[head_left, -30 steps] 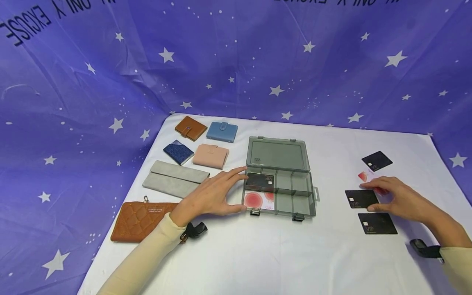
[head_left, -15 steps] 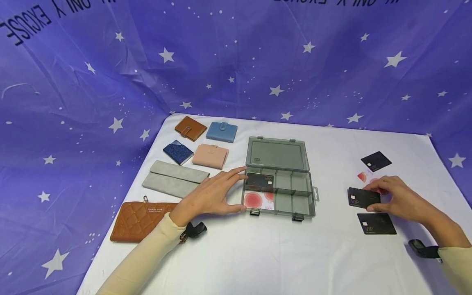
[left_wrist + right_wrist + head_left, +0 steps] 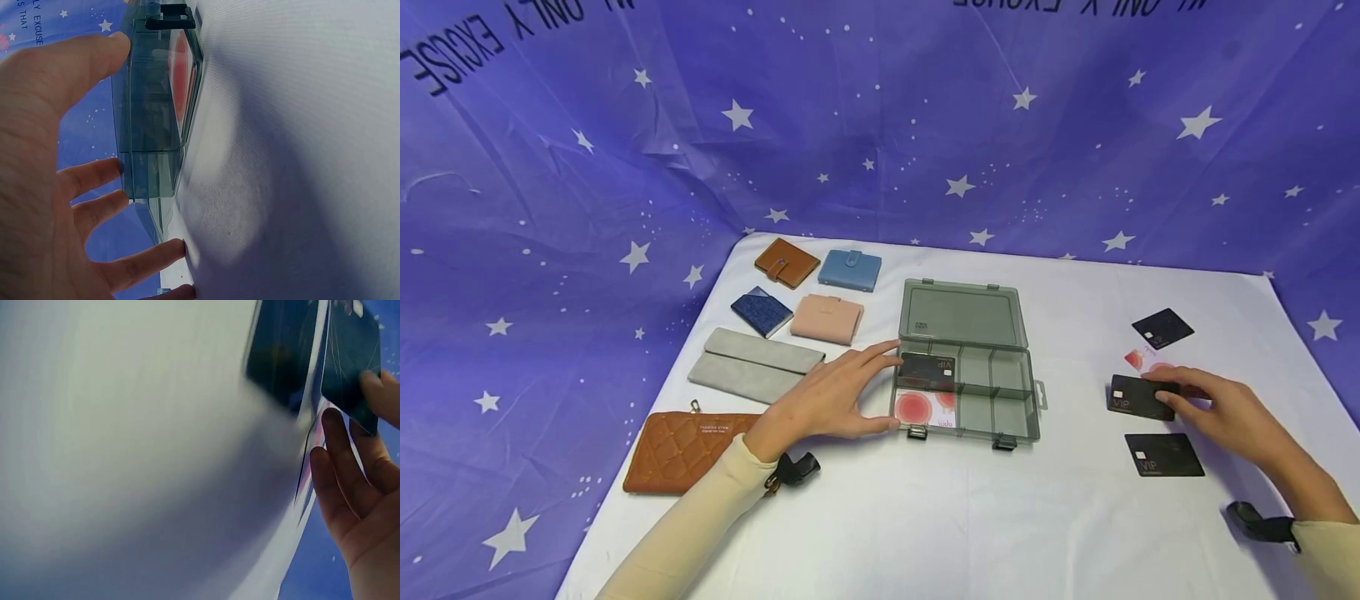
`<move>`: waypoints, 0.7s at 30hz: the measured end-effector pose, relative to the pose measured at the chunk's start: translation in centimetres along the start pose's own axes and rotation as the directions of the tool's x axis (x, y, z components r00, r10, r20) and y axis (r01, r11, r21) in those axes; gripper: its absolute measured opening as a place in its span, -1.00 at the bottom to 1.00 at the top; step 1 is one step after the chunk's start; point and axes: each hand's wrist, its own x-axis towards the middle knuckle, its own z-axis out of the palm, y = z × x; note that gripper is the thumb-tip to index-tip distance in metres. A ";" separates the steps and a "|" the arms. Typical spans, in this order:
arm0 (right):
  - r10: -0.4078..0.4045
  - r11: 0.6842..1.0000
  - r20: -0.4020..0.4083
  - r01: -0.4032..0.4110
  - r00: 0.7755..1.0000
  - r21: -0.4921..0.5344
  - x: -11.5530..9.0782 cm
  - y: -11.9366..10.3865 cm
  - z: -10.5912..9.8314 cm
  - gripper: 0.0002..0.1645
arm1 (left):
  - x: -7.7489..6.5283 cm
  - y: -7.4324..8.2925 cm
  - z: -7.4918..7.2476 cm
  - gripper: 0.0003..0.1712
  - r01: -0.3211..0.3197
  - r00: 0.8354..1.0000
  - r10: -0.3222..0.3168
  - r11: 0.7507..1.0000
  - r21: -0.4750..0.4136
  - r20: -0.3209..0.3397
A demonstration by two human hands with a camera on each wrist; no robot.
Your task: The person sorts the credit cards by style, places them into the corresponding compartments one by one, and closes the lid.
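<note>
In the head view my right hand (image 3: 1232, 410) pinches a black VIP card (image 3: 1133, 397) between thumb and fingers. The right wrist view has this card (image 3: 351, 359) raised off the table and tilted. My left hand (image 3: 831, 400) is spread at the left side of a clear grey compartment box (image 3: 964, 312), whose lid lies back. Close up, the left thumb and some fingertips touch the box wall (image 3: 147, 134). Inside the left compartments are a black VIP card (image 3: 927, 370) and a white card with red circles (image 3: 917, 408).
Another VIP card (image 3: 1165, 455) lies in front of the right hand. Beyond are a white-and-red card (image 3: 1141, 360), partly hidden, and a black card (image 3: 1162, 327). At left sit several small wallets, a grey wallet (image 3: 752, 362) and a brown quilted wallet (image 3: 681, 450).
The right hand has taken hold of the middle VIP card and lifted it slightly off the table. The left hand and the box have stayed where they were.
</note>
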 end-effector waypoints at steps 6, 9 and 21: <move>0.094 0.988 -0.045 -0.088 0.995 0.125 0.7 -2.6 0.5 -0.56 | 0.0 0.2 0.1 0.04 0.003 1.000 -0.003 1.000 -0.001 0.002; 0.081 0.986 -0.102 -0.064 0.992 0.156 1.7 -4.2 0.8 -0.57 | 0.0 0.2 0.1 0.04 0.002 1.000 -0.002 1.000 -0.003 0.004; 0.034 0.989 -0.168 -0.009 0.985 0.149 6.7 -11.9 2.4 -0.63 | 0.1 0.1 0.0 0.03 -0.007 1.000 0.007 1.000 0.002 -0.008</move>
